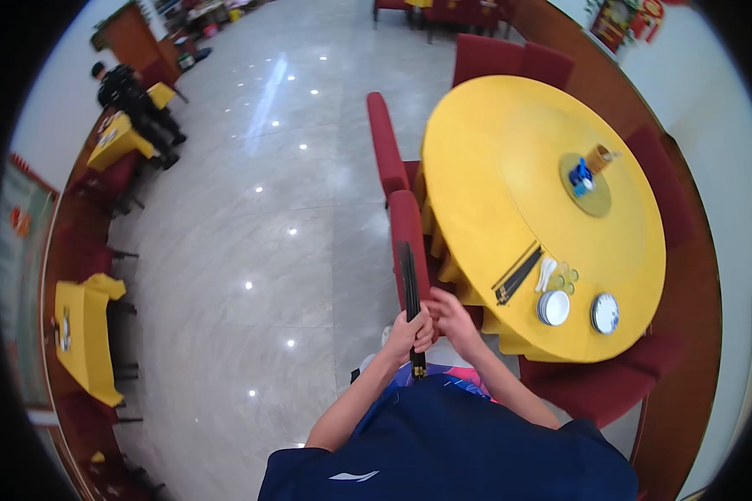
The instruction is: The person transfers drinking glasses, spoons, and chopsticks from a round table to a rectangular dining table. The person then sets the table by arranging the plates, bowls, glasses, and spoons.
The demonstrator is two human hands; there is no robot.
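A bundle of black chopsticks (410, 284) with gold-coloured ends stands nearly upright in front of my body, wrapped in the fingers of my left hand (411, 332). Just to the right, my right hand (453, 321) hovers beside the bundle, its fingers apart and holding nothing. More black chopsticks (521, 274) lie on the yellow tablecloth (485, 159) of the round table. Beside them are white spoons (546, 274), small clear glasses (567, 278), a stack of white bowls (553, 308) and a stack of patterned plates (605, 314).
Dark red chairs (408, 230) surround the round table, one close ahead of my hands. A small turntable (595, 209) carries a brown holder (598, 159) and blue items (581, 175). Tiled floor (301, 250) stretches left. At far left, a person (134, 104) stands by a yellow-covered table (119, 144).
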